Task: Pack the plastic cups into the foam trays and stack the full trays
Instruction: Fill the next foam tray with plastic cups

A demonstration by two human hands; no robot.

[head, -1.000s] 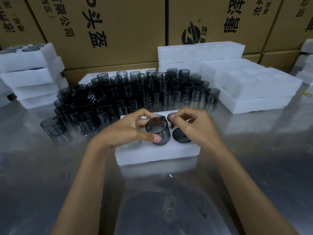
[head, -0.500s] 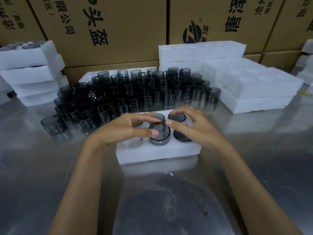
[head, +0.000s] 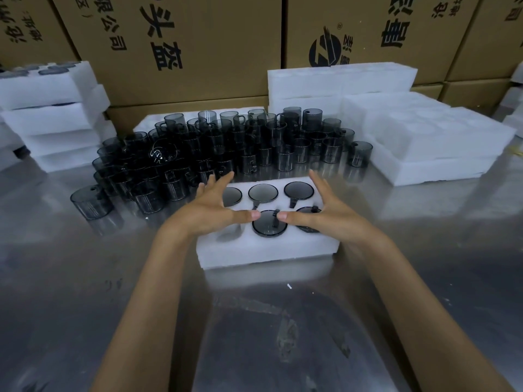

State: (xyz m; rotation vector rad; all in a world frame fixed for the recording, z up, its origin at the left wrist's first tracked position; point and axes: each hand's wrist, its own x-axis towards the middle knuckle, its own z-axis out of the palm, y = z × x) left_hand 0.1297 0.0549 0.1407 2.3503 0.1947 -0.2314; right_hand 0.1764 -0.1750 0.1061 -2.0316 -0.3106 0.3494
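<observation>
Both hands, left hand (head: pixel 209 210) and right hand (head: pixel 325 213), were spread wide over the white rectangular foam tray (head: pixel 268 247), thumbs pressing the smoky grey plastic cup (head: pixel 268 226) seated in its front-middle pocket; 4 more pockets held cups.

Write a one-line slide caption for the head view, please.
Both thumbs press a smoky plastic cup into the foam tray; one slot remains empty.
</observation>
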